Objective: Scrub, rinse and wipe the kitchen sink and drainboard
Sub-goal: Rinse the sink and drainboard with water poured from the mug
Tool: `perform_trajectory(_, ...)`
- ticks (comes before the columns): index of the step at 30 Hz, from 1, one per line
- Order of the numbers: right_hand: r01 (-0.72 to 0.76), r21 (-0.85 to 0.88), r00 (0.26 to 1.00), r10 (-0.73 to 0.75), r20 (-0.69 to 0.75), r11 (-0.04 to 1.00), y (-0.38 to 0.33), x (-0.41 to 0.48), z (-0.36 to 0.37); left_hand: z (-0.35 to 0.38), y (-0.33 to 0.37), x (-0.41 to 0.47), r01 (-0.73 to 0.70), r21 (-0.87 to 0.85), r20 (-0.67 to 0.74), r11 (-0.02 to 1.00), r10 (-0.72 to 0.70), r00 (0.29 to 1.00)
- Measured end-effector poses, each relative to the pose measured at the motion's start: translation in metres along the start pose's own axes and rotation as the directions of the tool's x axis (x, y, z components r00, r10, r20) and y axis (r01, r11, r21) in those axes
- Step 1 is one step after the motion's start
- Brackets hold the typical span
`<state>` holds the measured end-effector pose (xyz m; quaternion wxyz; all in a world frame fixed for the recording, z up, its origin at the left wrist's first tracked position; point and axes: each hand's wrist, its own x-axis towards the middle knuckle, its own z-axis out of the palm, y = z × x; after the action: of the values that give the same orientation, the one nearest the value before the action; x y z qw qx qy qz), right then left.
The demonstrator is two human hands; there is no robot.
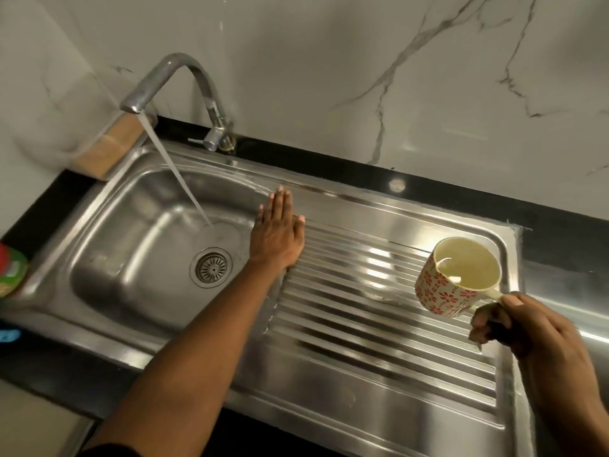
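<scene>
The steel sink (131, 225) lies on the left, its round drain (211, 267) in the basin floor. Water runs from the curved tap (171, 80) into the basin. The ribbed drainboard (379, 318) stretches to the right. My left hand (276, 234) lies flat with straight fingers on the ridge between basin and drainboard. My right hand (527, 328) grips the handle of a white mug with red flowers (456, 275), held above the drainboard's right end. The mug holds water.
A black counter (560, 245) frames the sink under a marble-look wall (362, 61). A clear container with a brown block (112, 146) stands behind the basin's left corner. A red and green container (11, 275) and a blue item (8, 334) sit at the left edge.
</scene>
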<state>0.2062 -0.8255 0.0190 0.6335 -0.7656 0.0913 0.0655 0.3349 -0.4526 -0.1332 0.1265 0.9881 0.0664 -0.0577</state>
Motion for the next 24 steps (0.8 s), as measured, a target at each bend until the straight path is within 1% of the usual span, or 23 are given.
perform_trajectory(3,0.009,0.004,1.0,-0.009,0.024,1.0,-0.004,0.005,0.015,-0.006,-0.019,-0.002,0.123,-0.071,0.039,0.99,-0.12,0.992)
perform_trajectory(5,0.011,0.009,0.999,-0.012,0.043,1.0,-0.007,0.007,0.025,-0.008,-0.02,-0.008,0.151,-0.115,0.034,0.982,-0.148,0.988)
perform_trajectory(7,0.006,0.005,0.998,-0.006,0.06,1.0,-0.01,0.008,0.034,-0.008,-0.012,-0.017,0.069,-0.109,-0.022,0.992,-0.072,0.997)
perform_trajectory(9,-0.003,-0.004,0.997,0.003,0.078,1.0,-0.016,0.009,0.046,-0.004,0.004,-0.025,-0.072,-0.127,-0.063,0.989,0.064,0.996)
perform_trajectory(12,-0.028,-0.013,0.995,0.029,0.093,1.0,-0.027,0.012,0.069,0.009,0.023,-0.036,-0.305,-0.136,-0.022,0.942,0.305,0.952)
perform_trajectory(14,-0.012,-0.04,0.993,0.016,0.113,0.999,-0.03,0.014,0.084,0.016,0.024,-0.039,-0.371,-0.118,-0.019,0.921,0.371,0.928)
perform_trajectory(15,0.007,-0.052,0.993,-0.001,0.122,0.999,-0.03,0.015,0.092,0.018,0.021,-0.039,-0.371,-0.122,-0.033,0.921,0.37,0.929)
perform_trajectory(17,0.028,-0.076,0.99,-0.018,0.136,0.997,-0.029,0.016,0.108,0.016,0.011,-0.039,-0.346,-0.185,-0.056,0.92,0.341,0.938)
perform_trajectory(19,0.02,-0.087,0.987,-0.006,0.159,0.996,-0.033,0.015,0.126,0.012,-0.006,-0.044,-0.271,-0.273,-0.064,0.923,0.263,0.963)
perform_trajectory(20,0.016,-0.09,0.985,0.0,0.173,0.996,-0.036,0.016,0.136,0.011,-0.02,-0.049,-0.209,-0.32,-0.037,0.924,0.208,0.977)
perform_trajectory(21,0.013,-0.091,0.982,0.004,0.188,0.996,-0.038,0.016,0.147,0.011,-0.037,-0.055,-0.145,-0.351,0.019,0.925,0.162,0.987)
perform_trajectory(24,0.01,-0.103,0.972,0.014,0.236,0.995,-0.041,0.02,0.176,0.013,-0.098,-0.084,-0.039,-0.287,0.219,0.957,0.105,0.97)
